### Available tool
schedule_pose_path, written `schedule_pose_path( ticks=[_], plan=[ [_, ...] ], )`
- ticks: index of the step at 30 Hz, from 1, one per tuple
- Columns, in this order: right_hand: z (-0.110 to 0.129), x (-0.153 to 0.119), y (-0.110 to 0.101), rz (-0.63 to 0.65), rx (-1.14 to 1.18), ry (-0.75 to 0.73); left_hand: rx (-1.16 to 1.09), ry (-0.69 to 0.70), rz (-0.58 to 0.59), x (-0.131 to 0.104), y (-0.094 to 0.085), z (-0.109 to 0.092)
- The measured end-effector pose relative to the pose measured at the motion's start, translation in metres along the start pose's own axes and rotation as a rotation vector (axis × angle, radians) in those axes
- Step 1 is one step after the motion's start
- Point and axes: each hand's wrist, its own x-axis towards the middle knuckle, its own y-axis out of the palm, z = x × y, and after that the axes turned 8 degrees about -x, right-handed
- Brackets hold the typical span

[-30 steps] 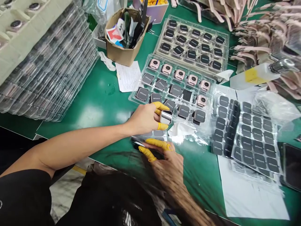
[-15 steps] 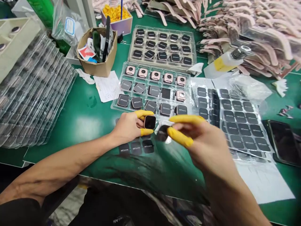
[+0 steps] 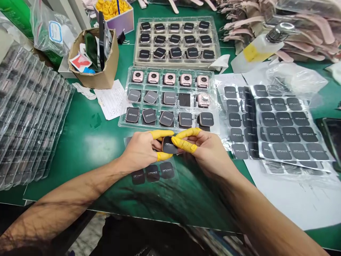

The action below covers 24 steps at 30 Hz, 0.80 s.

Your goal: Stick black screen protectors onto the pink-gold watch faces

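Observation:
My left hand (image 3: pixel 140 148), with yellow finger cots on, grips a small square smartwatch case (image 3: pixel 163 145) by its edges. A black screen film (image 3: pixel 169 146) with white HiFuture lettering lies over the watch face. My right hand (image 3: pixel 209 151), also in yellow finger cots, pinches the film's upper right edge between thumb and finger. Whether the film touches the glass all over I cannot tell. Just beyond both hands is a clear plastic tray (image 3: pixel 123 121) of watch cases, some pink with their backs up, others topped by black films. A sheet of black films (image 3: pixel 152 172) lies below my hands.
Another filled tray (image 3: pixel 177 64) stands behind. Film sheets (image 3: pixel 283 134) and white paper (image 3: pixel 295 202) lie at right, near a pump bottle (image 3: pixel 257 51) and a phone (image 3: pixel 331 137). Stacked clear trays (image 3: pixel 34 117) rise at left, beside a cardboard box (image 3: pixel 106 67) of odds and ends.
My right hand has moved left and brought the black film onto the watch, whose dark screen was bare before. A white piece near the right fingers is now mostly hidden. The camera view has shifted slightly.

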Motion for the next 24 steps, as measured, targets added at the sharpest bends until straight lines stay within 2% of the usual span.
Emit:
schedule_pose_path(
  ticks=[11, 16, 18, 21, 24],
  plan=[
    [-0.001, 0.001, 0.003, -0.028, -0.036, -0.001, -0.026, -0.012, -0.002, -0.001, 0.000, -0.001],
    [-0.006, -0.003, -0.003, -0.194, -0.208, -0.143, -0.138, -0.048, -0.014, -0.001, 0.001, 0.003],
    [-0.009, -0.006, 0.002, -0.130, -0.210, -0.180, -0.192, -0.004, -0.029, 0.000, 0.001, 0.007],
    [-0.013, -0.008, 0.015, 0.018, -0.107, -0.136, -0.126, 0.125, -0.060, 0.001, 0.001, 0.013],
    [-0.006, -0.001, 0.016, -0.012, -0.078, -0.104, -0.032, 0.126, -0.087, 0.002, -0.001, 0.012]
  ],
)
